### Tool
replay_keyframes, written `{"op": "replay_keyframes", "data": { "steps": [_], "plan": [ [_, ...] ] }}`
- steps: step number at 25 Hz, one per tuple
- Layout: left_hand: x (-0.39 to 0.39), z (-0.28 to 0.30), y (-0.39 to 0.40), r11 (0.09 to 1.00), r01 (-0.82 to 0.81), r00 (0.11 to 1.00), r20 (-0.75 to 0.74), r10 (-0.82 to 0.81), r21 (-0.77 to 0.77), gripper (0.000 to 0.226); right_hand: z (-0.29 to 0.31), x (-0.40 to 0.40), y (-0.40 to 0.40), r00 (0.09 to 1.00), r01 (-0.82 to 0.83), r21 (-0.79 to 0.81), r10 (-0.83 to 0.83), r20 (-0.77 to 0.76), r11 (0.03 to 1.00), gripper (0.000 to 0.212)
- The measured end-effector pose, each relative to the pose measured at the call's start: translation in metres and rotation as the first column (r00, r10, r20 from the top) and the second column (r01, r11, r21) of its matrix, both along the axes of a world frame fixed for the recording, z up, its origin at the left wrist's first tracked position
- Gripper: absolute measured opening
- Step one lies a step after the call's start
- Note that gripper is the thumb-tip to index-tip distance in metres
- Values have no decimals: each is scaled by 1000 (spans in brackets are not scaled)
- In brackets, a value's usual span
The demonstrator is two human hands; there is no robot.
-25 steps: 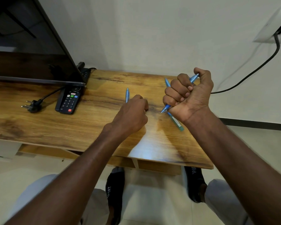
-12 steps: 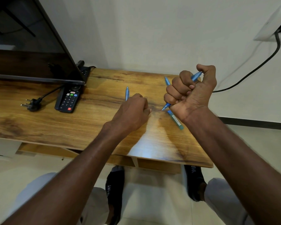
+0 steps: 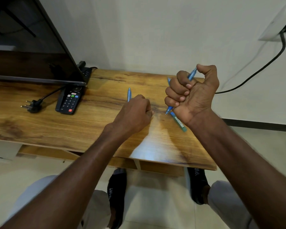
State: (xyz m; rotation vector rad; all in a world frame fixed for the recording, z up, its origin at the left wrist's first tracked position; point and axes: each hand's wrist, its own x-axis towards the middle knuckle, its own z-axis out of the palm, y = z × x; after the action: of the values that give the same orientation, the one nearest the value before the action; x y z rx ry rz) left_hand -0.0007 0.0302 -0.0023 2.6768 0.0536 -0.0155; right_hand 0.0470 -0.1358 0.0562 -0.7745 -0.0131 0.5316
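My right hand (image 3: 192, 96) is raised just above the wooden table (image 3: 89, 129) and grips a blue pen (image 3: 191, 75) in a fist, thumb over its top end and tip pointing down-left. Behind that hand a blue-green pen (image 3: 178, 120) lies on the table, partly hidden. My left hand (image 3: 135, 111) rests on the table with curled fingers. A third blue pen (image 3: 129, 95) lies just beyond it, its near end hidden by the hand, so I cannot tell whether they touch.
A black remote control (image 3: 69, 101) and a loose power plug (image 3: 31, 105) lie at the left, below the edge of a dark TV screen (image 3: 31, 63). A black cable (image 3: 254, 75) runs along the wall to a socket. My feet stand under the table's front edge.
My right hand has risen a little and shifted up-right with the pen. My left hand and the pens on the table have stayed in place.
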Motion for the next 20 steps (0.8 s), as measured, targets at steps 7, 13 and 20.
{"op": "replay_keyframes", "data": {
  "steps": [7,13,20],
  "plan": [
    [0,1,0,1000,1,1000,5,-1,0,15,-3,2,-1,1000,9,61,-8,-25,998,50],
    [0,0,0,1000,1,1000,2,-1,5,16,-3,4,-3,997,53,94,-47,-63,994,49],
    [0,0,0,1000,1,1000,8,-1,14,15,-5,4,-3,995,83,112,-75,-69,990,46]
  ]
}}
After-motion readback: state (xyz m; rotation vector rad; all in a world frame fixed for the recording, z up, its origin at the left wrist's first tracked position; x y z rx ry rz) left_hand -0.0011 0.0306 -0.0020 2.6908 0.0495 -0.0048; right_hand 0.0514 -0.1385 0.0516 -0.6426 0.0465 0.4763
